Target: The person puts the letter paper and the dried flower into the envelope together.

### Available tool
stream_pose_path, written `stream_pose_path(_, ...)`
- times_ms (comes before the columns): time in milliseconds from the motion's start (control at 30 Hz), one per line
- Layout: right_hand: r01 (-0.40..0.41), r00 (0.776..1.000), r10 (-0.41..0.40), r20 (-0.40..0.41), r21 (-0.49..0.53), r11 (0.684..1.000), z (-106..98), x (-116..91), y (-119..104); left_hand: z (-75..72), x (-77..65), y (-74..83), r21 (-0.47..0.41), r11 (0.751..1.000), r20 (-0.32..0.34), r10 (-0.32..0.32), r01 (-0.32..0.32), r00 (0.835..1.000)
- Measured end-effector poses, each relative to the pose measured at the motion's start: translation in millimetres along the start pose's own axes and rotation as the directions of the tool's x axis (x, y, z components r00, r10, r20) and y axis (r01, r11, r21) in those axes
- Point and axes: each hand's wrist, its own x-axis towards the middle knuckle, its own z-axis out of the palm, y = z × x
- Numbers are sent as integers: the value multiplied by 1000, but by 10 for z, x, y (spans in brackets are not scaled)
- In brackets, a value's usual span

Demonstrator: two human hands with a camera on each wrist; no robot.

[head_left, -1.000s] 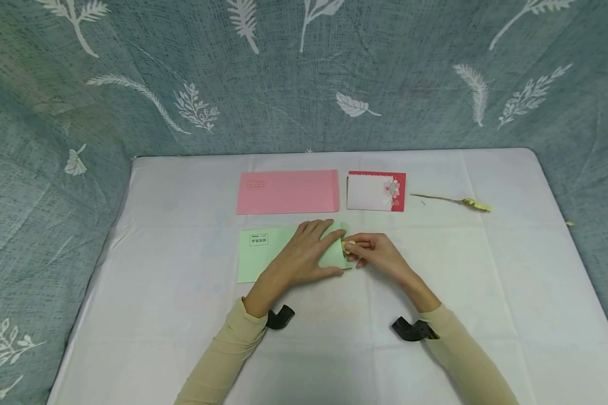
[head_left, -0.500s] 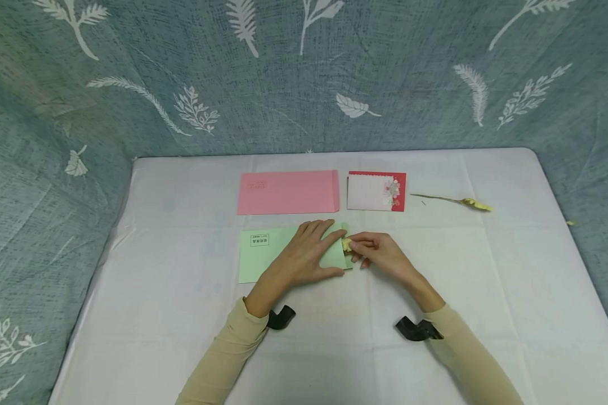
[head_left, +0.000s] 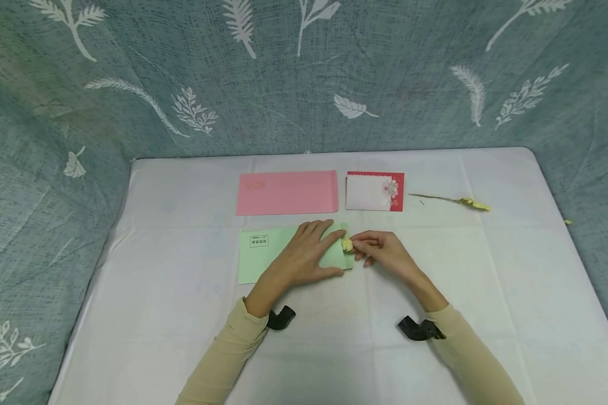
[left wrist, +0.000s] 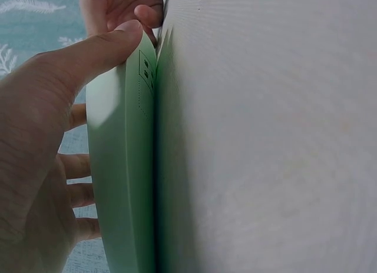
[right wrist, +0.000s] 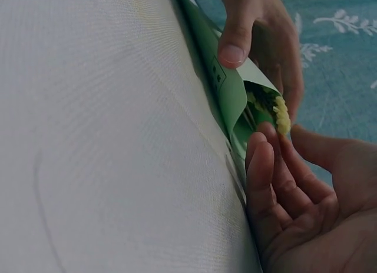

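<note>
A light green envelope (head_left: 263, 264) lies in the middle of the table, its mouth facing right. My left hand (head_left: 301, 253) spans it, gripping the long edges between thumb and fingers; in the left wrist view the paper bows up. In the right wrist view the mouth gapes, and a yellow flower (right wrist: 281, 114) sits in it with its stem inside the envelope. My right hand (head_left: 382, 253) pinches the bloom's outer edge with its thumb and fingertips. Most of the stem is hidden in the envelope.
A pink envelope (head_left: 286, 193) lies beyond the green one. Right of it is a red-and-white card (head_left: 367, 192) with a floral print. Farther right lies another yellow flower (head_left: 473, 203) on a thin stem. A white cloth (head_left: 182, 315) covers the table.
My right hand has shifted slightly right, its fingers drawing back from the envelope's mouth, so more of the yellow bloom shows. My left hand stays in place on the green envelope.
</note>
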Motion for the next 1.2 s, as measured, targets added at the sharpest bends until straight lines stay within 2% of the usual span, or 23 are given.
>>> stream_pose_path(733, 38, 999, -38, -27, -4, 999, 113, 29, -22, -8, -9, 3, 1, 1000, 5, 9, -9, 1000)
stream_pose_path(1200, 18, 999, -18, -40, -24, 1000, 209, 80, -50, 2, -23, 4, 15, 1000, -7, 12, -12, 1000)
